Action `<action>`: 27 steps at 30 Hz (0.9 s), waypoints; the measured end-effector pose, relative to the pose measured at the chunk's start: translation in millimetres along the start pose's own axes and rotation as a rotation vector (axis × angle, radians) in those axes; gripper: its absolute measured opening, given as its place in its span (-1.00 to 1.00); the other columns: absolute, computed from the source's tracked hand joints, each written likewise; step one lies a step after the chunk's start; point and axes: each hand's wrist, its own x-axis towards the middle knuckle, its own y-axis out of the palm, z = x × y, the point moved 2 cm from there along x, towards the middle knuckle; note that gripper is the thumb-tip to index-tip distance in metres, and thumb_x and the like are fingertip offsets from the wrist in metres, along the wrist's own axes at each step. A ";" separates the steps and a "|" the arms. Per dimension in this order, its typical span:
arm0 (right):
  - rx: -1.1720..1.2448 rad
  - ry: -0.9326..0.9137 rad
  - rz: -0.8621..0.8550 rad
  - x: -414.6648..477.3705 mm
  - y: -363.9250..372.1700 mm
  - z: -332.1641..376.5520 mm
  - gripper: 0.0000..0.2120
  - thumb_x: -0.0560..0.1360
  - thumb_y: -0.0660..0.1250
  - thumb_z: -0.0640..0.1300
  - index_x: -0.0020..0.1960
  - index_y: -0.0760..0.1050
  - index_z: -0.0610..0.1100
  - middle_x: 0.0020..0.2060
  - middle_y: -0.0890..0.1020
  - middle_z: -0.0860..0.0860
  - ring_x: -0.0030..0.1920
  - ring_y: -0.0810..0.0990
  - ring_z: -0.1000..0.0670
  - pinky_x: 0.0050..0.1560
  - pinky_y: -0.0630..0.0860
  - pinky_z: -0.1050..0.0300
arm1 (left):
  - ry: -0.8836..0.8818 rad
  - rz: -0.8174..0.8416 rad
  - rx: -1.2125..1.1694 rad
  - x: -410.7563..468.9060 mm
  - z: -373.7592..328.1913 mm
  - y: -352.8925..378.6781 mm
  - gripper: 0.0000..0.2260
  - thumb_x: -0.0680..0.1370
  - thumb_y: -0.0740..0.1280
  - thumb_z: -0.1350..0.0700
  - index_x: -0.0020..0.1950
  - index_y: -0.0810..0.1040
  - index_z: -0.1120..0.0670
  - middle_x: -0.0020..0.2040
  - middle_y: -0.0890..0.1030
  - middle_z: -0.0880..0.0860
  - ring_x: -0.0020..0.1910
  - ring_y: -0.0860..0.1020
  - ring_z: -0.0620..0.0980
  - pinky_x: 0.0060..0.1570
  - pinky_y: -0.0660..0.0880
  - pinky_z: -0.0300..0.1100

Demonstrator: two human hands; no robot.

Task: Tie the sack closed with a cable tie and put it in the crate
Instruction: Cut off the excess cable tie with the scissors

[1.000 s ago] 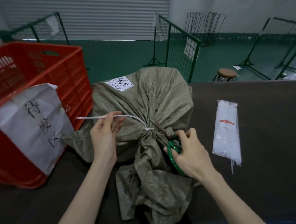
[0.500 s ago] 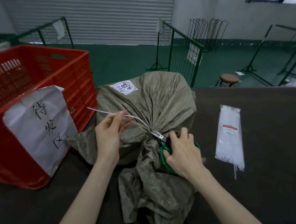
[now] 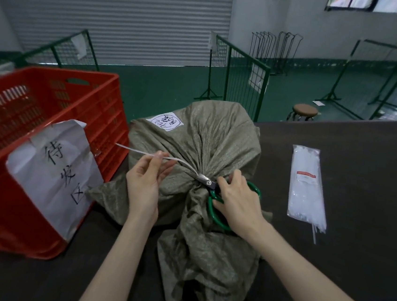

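Where the scissors (image 3: 215,193) were only nearing the knot a second ago, the blades now sit on the cable tie (image 3: 167,158) right at the cinched neck of the sack (image 3: 200,145), so trimming the tail looks imminent; tying reads as done, crating not begun.

- Left hand (image 3: 146,181): thumb and forefinger pinching the white tail, drawn taut toward 10 o'clock. The grip has stayed there throughout.
- Right hand (image 3: 236,198): fingers through the green loops, curled tight round the handles. Blades nearly together; whether the strip is already cut, cannot tell.
- Sack lies centre of the dark table (image 3: 359,191), neck toward the person, loose mouth spilling to 6 o'clock.
- Red crate (image 3: 52,90) at 9 o'clock, just beside the sack, holding nothing visible.

Writing:
- White sticker (image 3: 167,122) on the sack, handwritten, upside down; possibly "702", characters unclear.
- Paper sheet (image 3: 53,174) taped to the crate: 待发区.
- Bag of spare ties (image 3: 305,183) at 3 o'clock, red-banded label, unreadable.
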 end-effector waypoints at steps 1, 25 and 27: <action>-0.005 -0.008 0.002 -0.2 -0.4 -0.3 -0.62 0.47 0.33 0.00 0.17 0.36 -0.18 0.09 0.36 -0.13 0.10 0.44 -0.14 -0.31 0.34 0.06 | -0.003 -0.002 -0.007 -0.2 0.3 0.9 -0.84 0.60 0.23 0.19 -0.11 0.55 0.20 -0.07 0.59 0.25 -0.23 0.67 -0.12 -0.12 0.58 -0.31; 0.405 0.285 -0.251 -32.2 37.7 -86.7 -0.67 0.38 0.48 -0.13 0.09 0.53 -0.22 -0.13 0.45 -0.16 -0.21 0.56 -0.23 -0.20 0.52 -0.03 | -0.065 -0.034 -0.028 -21.0 26.6 17.9 -0.79 0.58 0.26 0.17 -0.24 0.54 0.13 -0.44 0.49 -0.10 -0.42 0.40 -0.19 -0.38 0.38 -0.37; 0.432 0.365 -0.281 -37.2 41.8 -105.9 -0.70 0.36 0.49 -0.17 0.05 0.56 -0.24 -0.16 0.47 -0.18 -0.22 0.55 -0.22 -0.21 0.50 0.00 | -0.096 0.013 -0.032 -28.7 30.0 28.8 -0.81 0.58 0.25 0.20 -0.23 0.52 0.16 -0.45 0.53 -0.08 -0.44 0.43 -0.20 -0.39 0.41 -0.38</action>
